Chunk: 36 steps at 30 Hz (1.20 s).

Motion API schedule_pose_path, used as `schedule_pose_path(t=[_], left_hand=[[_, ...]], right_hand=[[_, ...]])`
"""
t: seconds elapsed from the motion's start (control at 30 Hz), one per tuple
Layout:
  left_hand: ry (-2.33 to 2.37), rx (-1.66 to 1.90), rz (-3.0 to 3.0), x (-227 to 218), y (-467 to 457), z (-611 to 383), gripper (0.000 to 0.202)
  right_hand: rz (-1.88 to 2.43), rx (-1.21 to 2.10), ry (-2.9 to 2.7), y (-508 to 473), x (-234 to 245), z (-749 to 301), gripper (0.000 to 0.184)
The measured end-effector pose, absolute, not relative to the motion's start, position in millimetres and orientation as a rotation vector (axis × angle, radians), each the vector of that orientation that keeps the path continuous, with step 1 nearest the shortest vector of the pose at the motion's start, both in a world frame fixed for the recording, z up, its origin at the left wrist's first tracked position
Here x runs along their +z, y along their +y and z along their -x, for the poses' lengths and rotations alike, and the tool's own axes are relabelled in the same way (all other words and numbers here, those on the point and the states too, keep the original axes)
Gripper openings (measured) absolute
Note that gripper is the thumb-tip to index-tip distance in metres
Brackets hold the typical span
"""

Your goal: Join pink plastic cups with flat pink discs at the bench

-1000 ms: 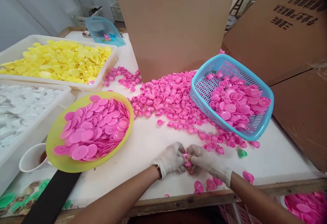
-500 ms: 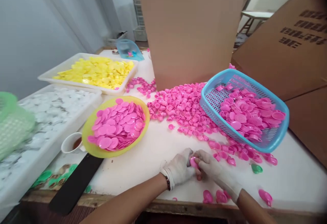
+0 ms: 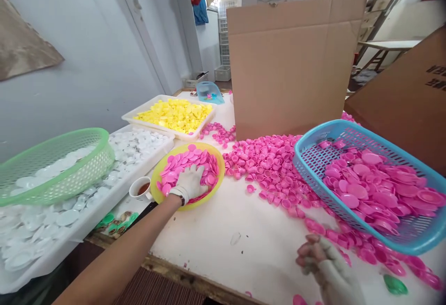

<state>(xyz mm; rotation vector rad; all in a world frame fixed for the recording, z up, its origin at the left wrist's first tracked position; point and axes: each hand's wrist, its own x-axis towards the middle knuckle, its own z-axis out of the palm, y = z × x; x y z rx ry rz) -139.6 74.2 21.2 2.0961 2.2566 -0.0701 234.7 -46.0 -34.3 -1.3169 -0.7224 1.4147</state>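
Note:
My left hand (image 3: 190, 180), in a white glove, lies on the heap of flat pink discs in the yellow bowl (image 3: 163, 167), fingers spread over them. My right hand (image 3: 324, 263), gloved with bare fingertips, hovers low over the white table (image 3: 251, 235) near the front edge, fingers curled; it is blurred and I cannot see anything in it. A wide pile of small pink caps (image 3: 272, 165) covers the table between the bowl and the blue basket (image 3: 313, 156), which holds joined pink pieces.
White trays of yellow discs (image 3: 174, 114) and white discs (image 3: 135, 147) stand at the left, with a green basket (image 3: 55, 165) on top. A cup of brown liquid (image 3: 142, 187) sits by the bowl. Cardboard boxes (image 3: 292, 63) stand behind and right. A green cap (image 3: 395, 285) lies near the edge.
My hands have parted. The left one reached out to the yellow bowl of pink discs; the right one drew back toward the table's front edge. My view has lifted and swung left.

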Motion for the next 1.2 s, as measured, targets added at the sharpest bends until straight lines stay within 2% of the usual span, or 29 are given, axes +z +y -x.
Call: schedule_pose_path(t=[0.1,0.27,0.53,0.8,0.97,1.07,1.13,1.2], left_hand=[[2.207,-0.102,-2.161,11.1,74.8,122.5,0.058],[2.106,-0.188,-2.229,3.4,81.5,110.2,0.046],[2.074,-0.155,-2.297,-9.8,95.1,116.2,0.043],[2.005,0.299,-2.186,5.0,100.0,121.4,0.039],[2.133,0.791,-1.887,50.9,86.2,111.4,0.035],[1.917,1.096,-1.784,74.7,67.0,90.2,0.040],[1.698,1.104,-1.709,72.6,51.8,67.5,0.043],[1.530,0.987,-1.633,52.7,36.5,40.6,0.040]], right_hand=[[1.335,1.482,-0.770,-69.0,-53.8,-201.6,0.045],[1.362,1.439,-1.037,-82.3,-58.7,-175.8,0.038],[1.318,1.386,-1.282,-74.0,-63.9,-177.2,0.035],[1.253,1.348,-1.321,-72.5,-63.0,-178.9,0.021],[1.225,1.366,-1.316,-70.3,-57.6,-180.6,0.015],[1.225,1.368,-1.323,-71.2,-58.7,-178.5,0.015],[1.231,1.356,-1.335,-72.7,-59.8,-177.3,0.016],[1.265,1.279,-1.406,-72.6,-59.5,-180.7,0.018]])
